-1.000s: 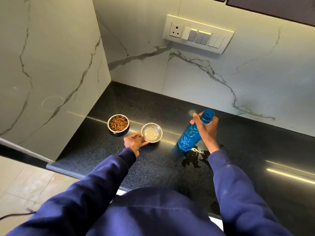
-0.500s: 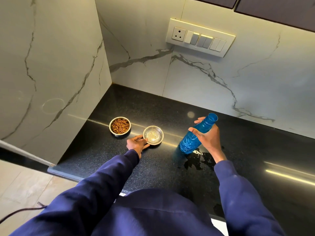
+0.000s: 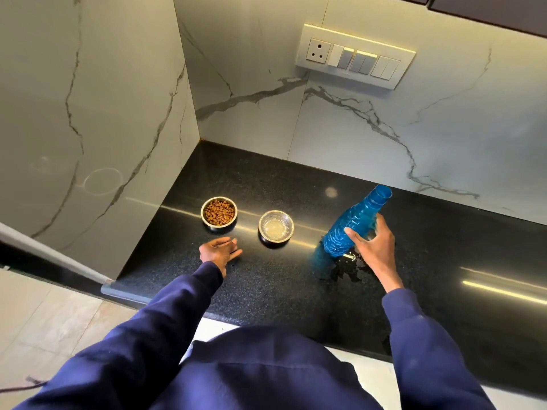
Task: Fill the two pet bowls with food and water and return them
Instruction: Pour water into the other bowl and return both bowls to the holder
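Note:
Two small steel pet bowls stand on the black countertop [image 3: 266, 179]. The left bowl [image 3: 218, 228] is full of brown kibble. To its right, the second bowl [image 3: 276, 242] holds clear water. My left hand [image 3: 220, 251] hovers just in front of the gap between them, fingers apart, touching neither. A blue ribbed water bottle [image 3: 355, 220] stands uncapped to the right of the water bowl. Spread wide at the bottle's right side is my right hand [image 3: 374, 247], thumb across its front and fingertips at its back, in a loose hold rather than a grip.
A puddle of spilled water [image 3: 343, 270] lies on the counter at the bottle's base. Marble walls close the counter at the left and back, with a switch panel [image 3: 355, 57] on the back wall. The counter's front edge runs near my body; tiled floor lies at the lower left.
My left hand has let go of the water bowl and drawn back to the left. The bottle has been set upright on the counter, and my right hand has loosened from its grip.

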### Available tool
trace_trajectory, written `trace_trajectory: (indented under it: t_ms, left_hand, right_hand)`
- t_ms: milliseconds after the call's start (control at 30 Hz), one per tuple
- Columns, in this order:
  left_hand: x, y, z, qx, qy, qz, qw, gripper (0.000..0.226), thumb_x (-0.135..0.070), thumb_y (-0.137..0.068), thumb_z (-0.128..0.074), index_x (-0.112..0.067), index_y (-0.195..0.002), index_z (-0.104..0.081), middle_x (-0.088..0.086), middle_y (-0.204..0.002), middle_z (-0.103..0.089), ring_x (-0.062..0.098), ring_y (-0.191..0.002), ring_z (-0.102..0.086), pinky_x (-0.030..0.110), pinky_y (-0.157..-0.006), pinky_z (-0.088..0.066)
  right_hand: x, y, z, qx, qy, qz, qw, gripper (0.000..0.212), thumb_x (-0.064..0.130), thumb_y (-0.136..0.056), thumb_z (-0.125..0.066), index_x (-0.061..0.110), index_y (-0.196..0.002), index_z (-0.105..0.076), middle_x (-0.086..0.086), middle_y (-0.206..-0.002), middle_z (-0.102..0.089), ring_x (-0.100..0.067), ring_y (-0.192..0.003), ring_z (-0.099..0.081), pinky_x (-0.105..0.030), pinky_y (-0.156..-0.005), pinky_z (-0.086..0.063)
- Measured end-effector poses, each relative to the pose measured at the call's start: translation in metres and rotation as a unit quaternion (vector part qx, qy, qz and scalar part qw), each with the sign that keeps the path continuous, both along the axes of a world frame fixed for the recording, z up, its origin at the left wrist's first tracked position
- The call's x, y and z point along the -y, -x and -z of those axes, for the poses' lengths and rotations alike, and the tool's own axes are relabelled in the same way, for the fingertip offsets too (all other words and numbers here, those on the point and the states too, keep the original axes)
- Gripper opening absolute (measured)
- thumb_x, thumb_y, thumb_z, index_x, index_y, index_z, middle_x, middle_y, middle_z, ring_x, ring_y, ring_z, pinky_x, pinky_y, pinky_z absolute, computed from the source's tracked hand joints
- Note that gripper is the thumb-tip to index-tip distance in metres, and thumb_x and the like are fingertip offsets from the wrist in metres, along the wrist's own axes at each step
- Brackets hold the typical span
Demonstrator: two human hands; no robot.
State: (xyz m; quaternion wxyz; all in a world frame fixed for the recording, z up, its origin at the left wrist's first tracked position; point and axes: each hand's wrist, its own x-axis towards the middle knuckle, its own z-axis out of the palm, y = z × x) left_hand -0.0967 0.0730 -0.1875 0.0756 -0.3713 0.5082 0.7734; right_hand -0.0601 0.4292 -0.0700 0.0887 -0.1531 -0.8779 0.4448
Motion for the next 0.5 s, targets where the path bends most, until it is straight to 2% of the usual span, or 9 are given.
trace_trajectory:
  t_ms: [133, 267, 367, 500]
  left_hand:
    - [0.025, -0.003, -0.002, -0.004, 0.009, -0.01, 1.0, 0.027, 0.01, -0.086, -0.071, 0.012, -0.112, -0.062, 0.025, -0.099, -0.068, 0.036, -0.09, -0.07, 0.027, -0.059, -0.063]
    - [0.044, -0.005, -0.006, -0.004, 0.015, -0.014, 1.0, 0.026, 0.011, -0.086, -0.07, 0.01, -0.111, -0.063, 0.027, -0.1, -0.066, 0.036, -0.093, -0.069, 0.035, -0.071, -0.065]
    - [0.058, -0.002, -0.01, -0.006, 0.015, -0.014, 1.0, 0.027, 0.011, -0.087, -0.07, 0.01, -0.113, -0.062, 0.026, -0.099, -0.068, 0.036, -0.094, -0.07, 0.03, -0.065, -0.064]
    - [0.071, 0.012, -0.011, -0.008, 0.019, -0.012, 1.0, 0.023, 0.008, -0.089, -0.069, 0.008, -0.111, -0.063, 0.028, -0.107, -0.069, 0.035, -0.098, -0.071, 0.034, -0.072, -0.064]
  right_hand:
    - [0.006, -0.007, -0.001, -0.009, -0.008, 0.022, 1.0, 0.065, 0.026, -0.082, -0.085, 0.011, -0.137, -0.054, -0.008, -0.13, -0.067, -0.018, -0.116, -0.063, -0.03, -0.098, -0.049]
    - [0.005, -0.011, 0.0, -0.012, -0.005, 0.045, 0.999, 0.066, 0.025, -0.081, -0.085, 0.012, -0.139, -0.055, -0.009, -0.132, -0.066, -0.019, -0.116, -0.063, -0.033, -0.099, -0.051]
    - [0.0, -0.014, 0.004, -0.008, -0.008, 0.06, 0.998, 0.066, 0.028, -0.08, -0.085, 0.014, -0.138, -0.055, -0.01, -0.13, -0.067, -0.024, -0.118, -0.066, -0.043, -0.103, -0.054]
    - [0.004, -0.015, 0.005, -0.007, 0.004, 0.078, 0.997, 0.069, 0.024, -0.081, -0.085, 0.012, -0.141, -0.053, -0.01, -0.134, -0.065, -0.021, -0.121, -0.063, -0.031, -0.1, -0.048]
